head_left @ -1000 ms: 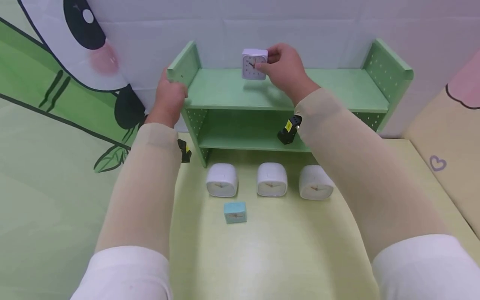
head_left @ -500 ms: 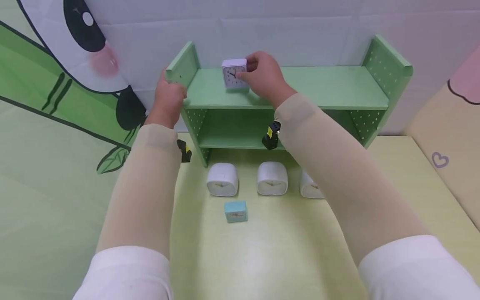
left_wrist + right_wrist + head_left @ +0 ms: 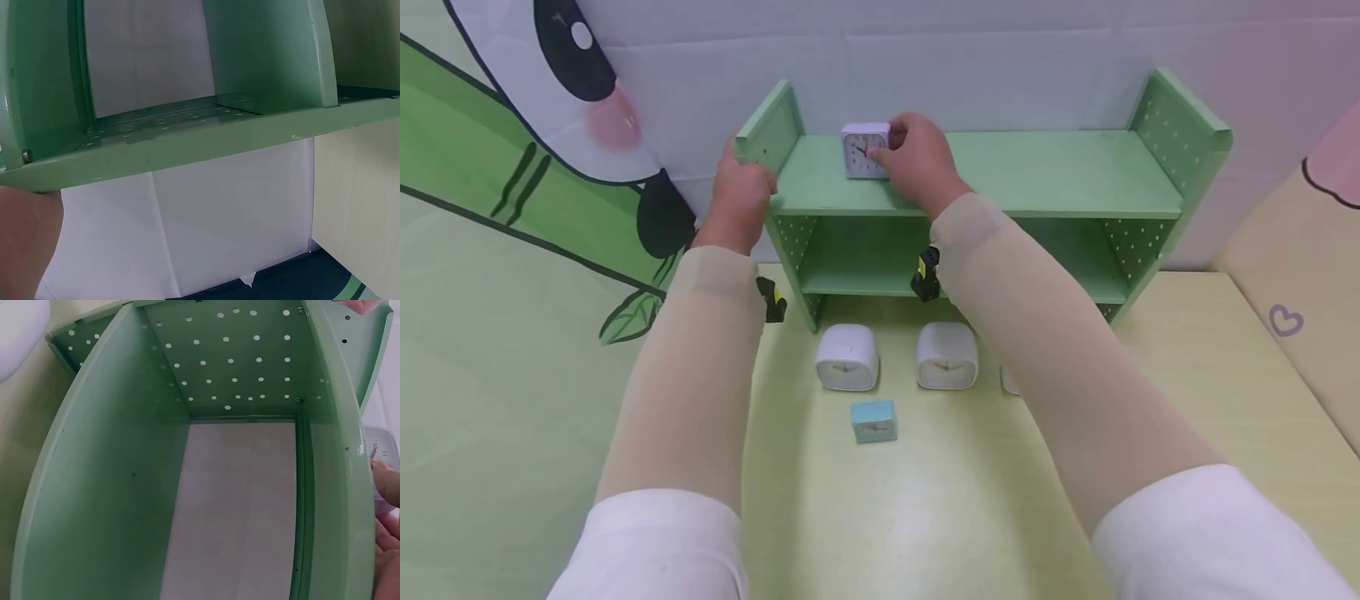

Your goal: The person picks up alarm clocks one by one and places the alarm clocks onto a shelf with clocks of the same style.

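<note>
A small lavender square clock (image 3: 854, 158) is upright at the left part of the green shelf's (image 3: 1037, 175) top board, standing on it or just above it. My right hand (image 3: 922, 162) pinches the clock's right side, the thumb across its dial. At the right wrist view's edge, part of the clock (image 3: 386, 440) and the thumb of my right hand (image 3: 389, 484) show. My left hand (image 3: 737, 196) grips the shelf's left side panel (image 3: 769, 125), its fingers partly hidden behind it. In the left wrist view, a bit of my left hand (image 3: 28, 231) lies against the green edge (image 3: 187, 150).
Below the shelf, white rounded clocks (image 3: 847, 358) (image 3: 947, 357) stand in a row on the pale table (image 3: 925, 517); a third (image 3: 1010, 382) is mostly hidden by my right sleeve. A small blue clock (image 3: 874, 421) sits in front. A printed cloth wall (image 3: 1000, 67) rises behind.
My right hand has carried the lavender clock leftward and down toward the top board. The right sleeve now covers most of the third white clock. My left hand has stayed on the side panel.
</note>
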Demonstrator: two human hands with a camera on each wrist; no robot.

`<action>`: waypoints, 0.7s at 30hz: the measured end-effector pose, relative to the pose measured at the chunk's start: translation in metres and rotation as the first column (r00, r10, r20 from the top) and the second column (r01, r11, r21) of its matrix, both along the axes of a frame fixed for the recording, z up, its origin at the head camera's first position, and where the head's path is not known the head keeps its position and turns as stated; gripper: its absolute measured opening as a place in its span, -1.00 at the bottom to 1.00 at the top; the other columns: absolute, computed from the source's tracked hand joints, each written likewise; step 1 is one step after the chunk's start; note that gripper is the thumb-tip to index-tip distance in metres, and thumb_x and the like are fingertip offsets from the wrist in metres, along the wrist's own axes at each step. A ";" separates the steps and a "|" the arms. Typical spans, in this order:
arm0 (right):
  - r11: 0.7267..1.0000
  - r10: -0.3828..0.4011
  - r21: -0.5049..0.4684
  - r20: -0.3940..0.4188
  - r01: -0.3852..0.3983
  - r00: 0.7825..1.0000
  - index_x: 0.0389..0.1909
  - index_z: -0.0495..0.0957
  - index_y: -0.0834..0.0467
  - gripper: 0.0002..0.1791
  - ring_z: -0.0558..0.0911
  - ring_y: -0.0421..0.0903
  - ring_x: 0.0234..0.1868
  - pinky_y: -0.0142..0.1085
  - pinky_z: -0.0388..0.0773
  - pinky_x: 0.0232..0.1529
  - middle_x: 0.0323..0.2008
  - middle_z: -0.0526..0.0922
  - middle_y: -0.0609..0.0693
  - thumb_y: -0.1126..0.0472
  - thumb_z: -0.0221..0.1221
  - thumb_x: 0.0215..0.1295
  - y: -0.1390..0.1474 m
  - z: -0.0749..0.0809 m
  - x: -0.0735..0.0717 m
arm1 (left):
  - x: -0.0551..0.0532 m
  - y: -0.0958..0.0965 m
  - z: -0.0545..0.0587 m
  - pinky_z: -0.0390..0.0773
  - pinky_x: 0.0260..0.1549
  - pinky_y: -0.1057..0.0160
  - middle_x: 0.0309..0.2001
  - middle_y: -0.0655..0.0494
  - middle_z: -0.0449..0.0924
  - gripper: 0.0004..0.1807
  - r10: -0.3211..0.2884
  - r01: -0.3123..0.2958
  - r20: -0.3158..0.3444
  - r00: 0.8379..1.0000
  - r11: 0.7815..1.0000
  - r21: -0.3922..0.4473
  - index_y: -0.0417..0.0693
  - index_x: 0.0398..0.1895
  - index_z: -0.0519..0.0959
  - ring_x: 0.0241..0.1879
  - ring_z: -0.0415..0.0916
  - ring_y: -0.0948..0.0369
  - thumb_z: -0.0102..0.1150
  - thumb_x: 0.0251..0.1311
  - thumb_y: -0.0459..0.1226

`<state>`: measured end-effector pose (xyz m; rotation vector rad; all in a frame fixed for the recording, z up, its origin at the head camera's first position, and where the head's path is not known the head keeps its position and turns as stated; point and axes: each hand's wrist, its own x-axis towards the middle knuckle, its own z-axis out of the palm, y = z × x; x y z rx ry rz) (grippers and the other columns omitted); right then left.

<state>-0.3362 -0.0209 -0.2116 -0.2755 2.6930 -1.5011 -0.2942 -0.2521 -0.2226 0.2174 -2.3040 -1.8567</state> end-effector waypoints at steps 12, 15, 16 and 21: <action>1.000 -0.020 0.014 0.032 0.020 0.999 0.52 0.29 0.01 -0.34 0.46 -0.19 0.26 -0.32 0.38 0.28 0.31 0.49 -0.08 -0.02 0.21 0.48 0.002 -0.001 -0.010 | -0.001 0.000 -0.003 0.23 0.26 0.02 0.53 0.19 0.11 -0.03 -0.017 0.017 0.006 1.000 1.000 0.026 0.44 0.63 0.03 0.38 0.10 0.12 -0.23 0.19 -0.55; 1.000 -0.015 0.011 0.037 0.015 0.999 0.52 0.29 0.01 -0.33 0.45 -0.19 0.27 -0.33 0.37 0.29 0.32 0.48 -0.08 -0.02 0.21 0.48 0.002 0.000 -0.011 | 0.000 0.000 -0.003 0.22 0.27 0.02 0.52 0.20 0.12 -0.03 -0.011 0.011 0.007 1.000 1.000 0.026 0.44 0.62 0.04 0.38 0.11 0.12 -0.23 0.18 -0.55; 1.000 -0.012 0.010 0.035 0.012 0.999 0.52 0.29 0.01 -0.33 0.45 -0.19 0.27 -0.33 0.37 0.30 0.32 0.48 -0.08 -0.02 0.22 0.48 0.002 0.000 -0.012 | 0.000 0.000 -0.003 0.23 0.25 0.03 0.52 0.20 0.13 -0.03 -0.009 0.009 0.003 1.000 1.000 0.026 0.43 0.62 0.05 0.36 0.12 0.12 -0.23 0.17 -0.55; 1.000 -0.005 0.002 0.019 0.005 1.000 0.54 0.27 0.01 -0.31 0.44 -0.20 0.28 -0.36 0.35 0.31 0.33 0.48 -0.08 -0.02 0.22 0.47 0.002 0.000 -0.012 | 0.000 0.000 -0.001 0.23 0.15 0.07 0.50 0.19 0.15 -0.03 -0.009 0.009 -0.015 1.000 0.999 0.038 0.39 0.61 0.08 0.32 0.12 0.13 -0.25 0.13 -0.57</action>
